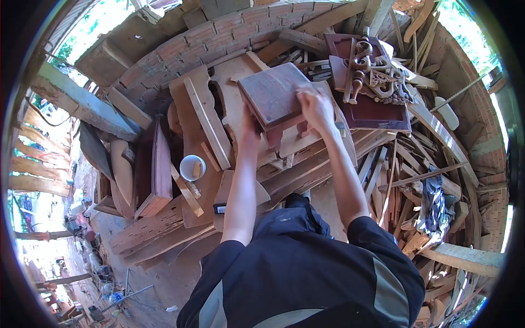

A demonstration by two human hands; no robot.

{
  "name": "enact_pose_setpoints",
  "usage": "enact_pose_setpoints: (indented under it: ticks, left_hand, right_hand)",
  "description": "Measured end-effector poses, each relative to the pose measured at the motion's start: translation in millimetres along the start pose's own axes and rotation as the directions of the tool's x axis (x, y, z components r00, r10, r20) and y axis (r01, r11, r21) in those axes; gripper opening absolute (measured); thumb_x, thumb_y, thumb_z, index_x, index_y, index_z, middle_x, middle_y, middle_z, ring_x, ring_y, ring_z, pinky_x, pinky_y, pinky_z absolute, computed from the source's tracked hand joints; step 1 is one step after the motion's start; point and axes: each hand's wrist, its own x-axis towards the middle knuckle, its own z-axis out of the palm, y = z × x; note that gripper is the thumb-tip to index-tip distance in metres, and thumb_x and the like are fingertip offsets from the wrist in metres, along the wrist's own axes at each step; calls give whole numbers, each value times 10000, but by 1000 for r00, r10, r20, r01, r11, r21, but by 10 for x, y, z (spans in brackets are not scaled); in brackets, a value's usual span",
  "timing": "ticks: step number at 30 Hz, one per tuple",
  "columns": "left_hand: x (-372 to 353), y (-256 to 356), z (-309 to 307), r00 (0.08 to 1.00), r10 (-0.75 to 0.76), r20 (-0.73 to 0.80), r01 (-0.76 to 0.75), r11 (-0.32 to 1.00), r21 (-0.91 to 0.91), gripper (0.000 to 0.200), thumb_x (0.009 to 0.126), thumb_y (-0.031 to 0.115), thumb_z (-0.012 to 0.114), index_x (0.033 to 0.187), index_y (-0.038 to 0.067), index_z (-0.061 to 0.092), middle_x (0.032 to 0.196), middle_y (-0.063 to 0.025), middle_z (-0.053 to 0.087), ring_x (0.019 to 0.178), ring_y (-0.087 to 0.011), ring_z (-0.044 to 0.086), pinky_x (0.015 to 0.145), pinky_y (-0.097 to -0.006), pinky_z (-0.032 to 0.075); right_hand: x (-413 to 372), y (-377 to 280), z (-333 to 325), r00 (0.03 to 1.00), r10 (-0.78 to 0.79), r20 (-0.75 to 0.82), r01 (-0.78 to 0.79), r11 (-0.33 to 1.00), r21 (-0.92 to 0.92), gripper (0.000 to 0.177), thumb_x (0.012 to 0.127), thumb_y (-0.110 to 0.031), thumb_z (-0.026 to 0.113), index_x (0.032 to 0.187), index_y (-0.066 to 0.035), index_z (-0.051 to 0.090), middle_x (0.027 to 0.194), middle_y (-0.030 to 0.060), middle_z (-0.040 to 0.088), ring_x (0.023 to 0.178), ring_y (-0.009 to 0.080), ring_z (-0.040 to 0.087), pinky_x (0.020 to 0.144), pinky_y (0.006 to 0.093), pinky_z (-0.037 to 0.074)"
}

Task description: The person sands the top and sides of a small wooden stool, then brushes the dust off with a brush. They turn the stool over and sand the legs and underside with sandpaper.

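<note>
A small wooden stool [276, 93] with a flat dark top and short reddish legs stands tilted on the boards in front of me. My left hand [250, 124] grips its near left side, with the fingers mostly hidden by the stool. At the right edge of the top is my right hand [316, 106], slightly blurred, its fingers curled together. Whatever they may hold is too small to make out. Left of my left forearm, a white cup [192, 168] has a wooden piece in it.
Carved wooden ornaments [363, 71] lie on dark red panels [377, 112] at the right. Scrap wood [415, 180] is heaped beyond my right arm. A brick wall [219, 41] curves behind the boards. Dark wooden planks [156, 167] stand at the left.
</note>
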Motion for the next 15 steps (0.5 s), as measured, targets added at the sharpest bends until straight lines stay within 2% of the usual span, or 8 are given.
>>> enact_pose_setpoints:
  ticks: [1, 3, 5, 7, 11, 13, 14, 15]
  left_hand:
    - [100, -102, 12, 1000, 4, 4, -4, 1000, -1, 946, 912, 774, 444, 1429, -18, 449, 1453, -183, 506, 1324, -316, 512, 1095, -467, 429]
    - [267, -298, 15, 969, 242, -49, -246, 965, -90, 828, 959, 721, 405, 1447, 54, 457, 1447, -168, 515, 1310, -344, 521, 1104, -490, 424]
    - [676, -447, -383, 975, 210, 70, -196, 967, -166, 767, 1008, 657, 330, 1476, 58, 426, 1428, -165, 532, 1295, -348, 535, 1084, -482, 446]
    - [640, -426, -442, 969, 172, 175, -130, 965, -229, 709, 1057, 593, 254, 1505, 61, 395, 1409, -163, 549, 1280, -351, 548, 1065, -474, 469]
    - [314, -296, -57, 985, 130, -116, -143, 983, -113, 677, 1061, 564, 263, 1518, 74, 362, 1419, -187, 529, 1289, -352, 544, 1022, -508, 510]
    - [282, -278, -18, 949, 265, -171, -234, 955, 183, 704, 1052, 581, 279, 1510, 54, 369, 1411, -175, 540, 1265, -343, 566, 998, -517, 521]
    - [537, -571, -299, 950, 267, -164, -237, 954, 182, 704, 1052, 581, 279, 1510, 54, 369, 1411, -175, 540, 1265, -343, 566, 998, -517, 521]
    - [900, -677, -629, 963, 257, -79, -254, 966, 50, 725, 1043, 599, 285, 1505, 47, 373, 1391, -171, 558, 1242, -340, 584, 981, -511, 530]
  right_hand:
    - [53, 91, 99, 980, 19, -198, -46, 990, -133, 250, 992, -236, 557, 1032, -70, 738, 1090, 148, 725, 1009, 325, 680, 981, 448, 483]
    - [40, -336, 70, 976, 216, -18, -217, 964, -154, 207, 955, -168, 547, 978, -94, 739, 1209, 135, 690, 1210, 304, 595, 1042, 437, 449]
    - [-204, -653, 189, 901, -430, -61, 434, 898, 69, 187, 916, -113, 557, 922, -69, 738, 1187, 122, 702, 1236, 305, 594, 1078, 436, 437]
    - [-289, -682, 259, 878, -474, 61, 418, 823, 385, 207, 936, -131, 590, 1058, -68, 745, 1308, 129, 663, 1254, 304, 602, 1096, 448, 430]
    - [139, -224, 151, 989, -43, -141, 54, 995, 81, 281, 940, -170, 552, 1150, -85, 718, 1275, 126, 679, 1202, 292, 627, 1067, 421, 454]
    - [164, -450, 128, 969, 161, 185, -142, 984, -112, 270, 920, -152, 554, 1118, -93, 728, 1277, 149, 672, 1233, 303, 603, 1087, 445, 433]
    - [-14, -464, 311, 936, -350, 45, 353, 928, -123, 267, 893, -117, 568, 1100, -91, 735, 1261, 166, 676, 1258, 314, 588, 1098, 463, 422]
    - [-209, -709, 324, 899, -436, -40, 438, 893, 106, 231, 874, -138, 596, 1045, -77, 739, 1249, 113, 689, 1234, 291, 606, 1079, 452, 443]
